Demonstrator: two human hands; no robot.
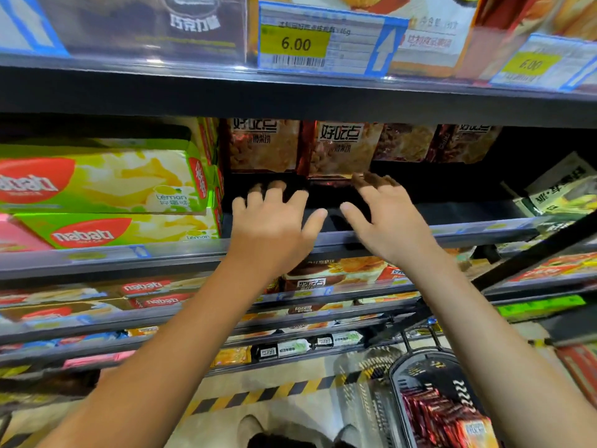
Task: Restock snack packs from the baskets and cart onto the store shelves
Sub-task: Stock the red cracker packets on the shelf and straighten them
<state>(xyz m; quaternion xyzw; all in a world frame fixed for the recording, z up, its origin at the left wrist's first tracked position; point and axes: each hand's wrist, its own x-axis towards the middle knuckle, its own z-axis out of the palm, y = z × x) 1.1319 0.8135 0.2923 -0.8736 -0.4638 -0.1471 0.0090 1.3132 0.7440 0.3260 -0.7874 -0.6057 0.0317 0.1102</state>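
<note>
Nearest the camera, low at the right, a black basket (420,379) sits on the floor holding red snack packs (442,418), with a yellow-and-black hazard stripe (258,394) running across the floor beside it. Both bare forearms rise from the bottom of the view toward the middle shelf (484,229). The left hand (274,221) hovers over the shelf's front edge with its fingers spread and straight, its grip slack and holding nothing; the fingertips reach into the dark gap of the shelf. The right hand (387,218) is just beside it, thumb stretched toward the left hand, fingers also extended; the fingertips reach to the bottom edge of a brown cookie pack (339,150), though whether they actually touch it cannot be told (they are in shadow and blurred), so this grip too reads as loose and empty. Further back on the same shelf, that pack stands upright in a row with similar brown packs (265,147) on either side. To the left, green lemon wafer boxes (103,179) are stacked at the shelf front. Above, on the next shelf rail, hangs a yellow price tag (295,43) reading 6.00.
</note>
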